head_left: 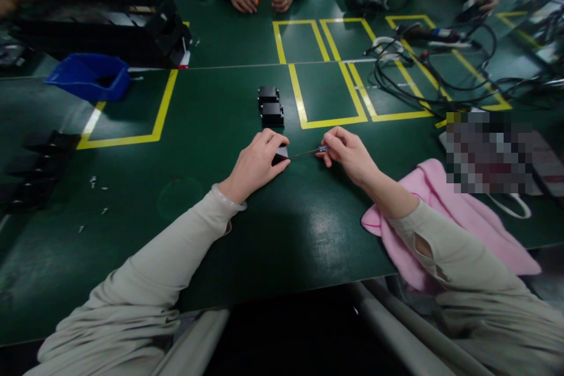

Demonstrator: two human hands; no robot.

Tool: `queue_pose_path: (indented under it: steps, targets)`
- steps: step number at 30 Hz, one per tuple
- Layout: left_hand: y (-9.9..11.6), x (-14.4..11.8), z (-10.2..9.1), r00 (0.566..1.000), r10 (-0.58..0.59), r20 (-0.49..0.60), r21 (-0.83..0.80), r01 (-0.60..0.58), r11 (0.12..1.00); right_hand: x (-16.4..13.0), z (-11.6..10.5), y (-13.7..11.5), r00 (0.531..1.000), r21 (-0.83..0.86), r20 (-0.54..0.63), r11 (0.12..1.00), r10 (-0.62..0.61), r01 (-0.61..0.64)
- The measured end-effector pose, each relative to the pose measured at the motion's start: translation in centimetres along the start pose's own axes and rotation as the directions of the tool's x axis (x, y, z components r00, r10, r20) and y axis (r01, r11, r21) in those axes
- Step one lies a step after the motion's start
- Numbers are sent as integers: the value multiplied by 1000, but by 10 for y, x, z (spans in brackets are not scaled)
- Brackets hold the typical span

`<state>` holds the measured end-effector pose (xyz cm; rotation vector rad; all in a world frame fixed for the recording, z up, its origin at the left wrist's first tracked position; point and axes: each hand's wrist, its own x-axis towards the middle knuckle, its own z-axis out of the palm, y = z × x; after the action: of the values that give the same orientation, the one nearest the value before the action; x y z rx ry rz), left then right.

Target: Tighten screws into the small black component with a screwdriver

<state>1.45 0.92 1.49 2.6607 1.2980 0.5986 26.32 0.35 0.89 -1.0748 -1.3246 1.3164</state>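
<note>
On the green desk (pixel 229 235) at frame center, left hand (pixel 258 161) fingers grip a black block (pixel 281 155); right hand (pixel 348 153) fingers pinch a screwdriver (pixel 311 151) touching it.

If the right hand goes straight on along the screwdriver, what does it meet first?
Probably the small black block held by the left hand: the right hand points its screwdriver leftward, and the tip already looks to touch it.
</note>
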Motion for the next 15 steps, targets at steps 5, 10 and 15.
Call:
queue_pose_path:
  steps: [5, 10, 15]
  targets:
    - [0, 0, 0, 1000, 3, 3, 12, -3, 1000, 0, -1, 2, 1000, 42, -13, 999, 9, -9]
    - [1, 0, 0, 1000, -5, -1, 9, 5, 1000, 0, -1, 0, 1000, 12, -3, 1000, 10, -10]
    - [1, 0, -1, 1000, -6, -5, 4, 6, 1000, 0, 0, -1, 1000, 14, 6, 1000, 6, -6]
